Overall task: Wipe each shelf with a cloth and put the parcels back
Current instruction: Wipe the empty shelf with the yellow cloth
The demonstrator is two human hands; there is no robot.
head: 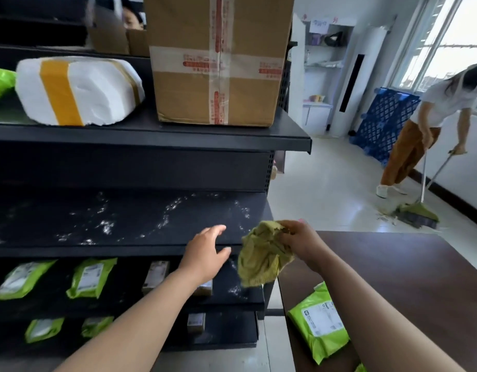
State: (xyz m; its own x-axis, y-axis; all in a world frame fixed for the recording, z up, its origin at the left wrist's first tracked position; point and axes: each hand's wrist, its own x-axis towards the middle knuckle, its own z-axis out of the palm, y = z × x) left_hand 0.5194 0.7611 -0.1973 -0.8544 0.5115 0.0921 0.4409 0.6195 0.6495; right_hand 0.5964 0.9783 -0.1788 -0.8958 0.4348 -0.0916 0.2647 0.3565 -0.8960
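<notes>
A black shelf (124, 224) in the middle of the rack lies bare, streaked with wet marks. My right hand (299, 241) grips a crumpled yellow-green cloth (261, 255) just off that shelf's right front corner. My left hand (206, 251) hovers open at the shelf's front edge, fingers relaxed, holding nothing. Green parcels (91, 277) and small boxes (155, 275) lie on the shelf below. A green parcel (319, 322) rests on the brown table (406, 277) to the right.
The shelf above carries a large cardboard box (218, 63) and a white foam parcel (76, 89) with yellow tape. On the right a person (430, 124) sweeps the white floor with a broom (417, 216). A blue pallet (385, 122) leans at the wall.
</notes>
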